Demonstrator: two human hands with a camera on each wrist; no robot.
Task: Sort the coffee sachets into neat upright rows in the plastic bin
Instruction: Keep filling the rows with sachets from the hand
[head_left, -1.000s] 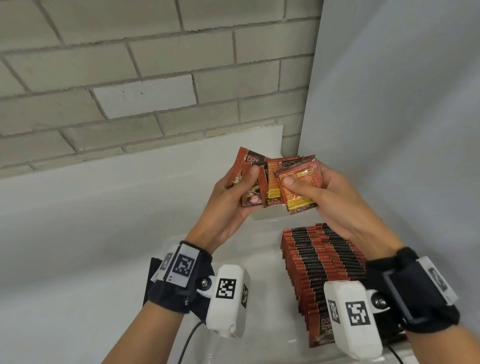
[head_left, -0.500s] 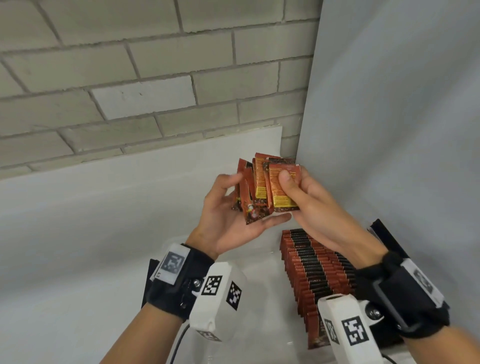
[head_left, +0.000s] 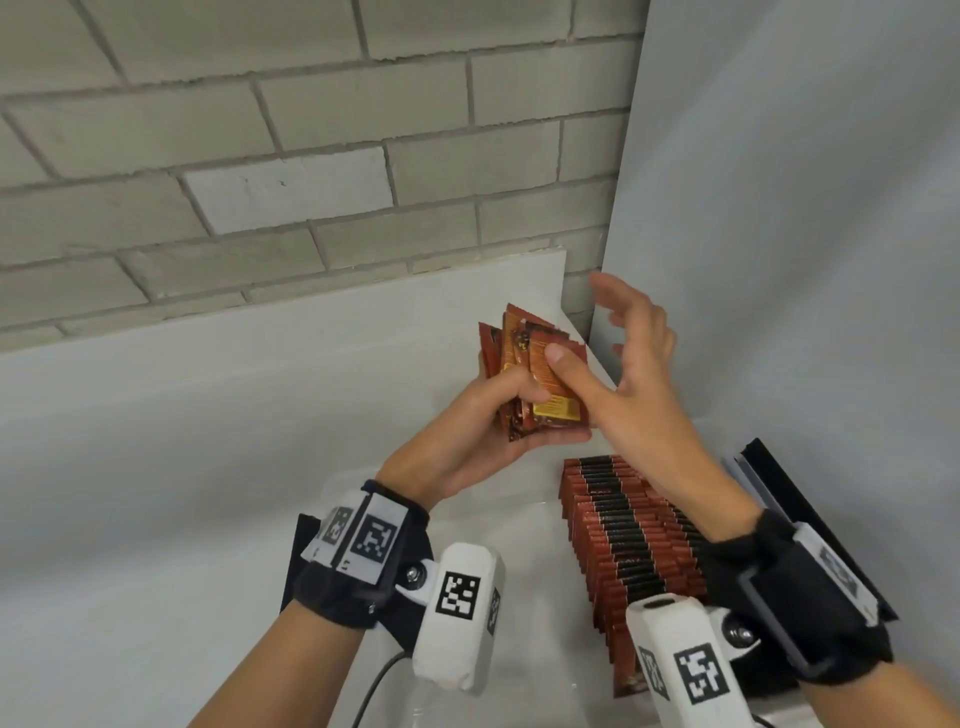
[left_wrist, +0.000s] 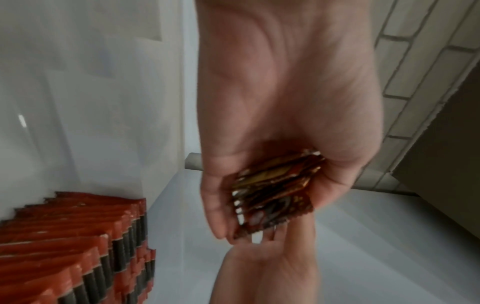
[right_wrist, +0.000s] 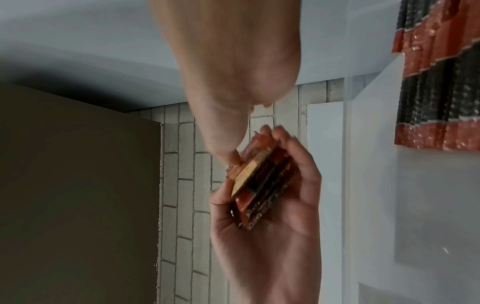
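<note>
My left hand grips a small stack of red and orange coffee sachets, held upright above the bin with its edges roughly squared. My right hand has its fingers spread apart, and only its thumb touches the front sachet. The left wrist view shows the stack between my left thumb and fingers. In the right wrist view my thumb meets the sachets. Below, a long upright row of sachets stands along the right side of the clear plastic bin.
A grey brick wall lies ahead, with a white board leaning against it. A pale panel closes the right side. A black flat item lies right of the bin. The bin's left half shows bare floor.
The right hand has let go of the sachets and spread its fingers, with the thumb still on the front one. The left hand has closed round the fanned sachets, now gathered into a stack.
</note>
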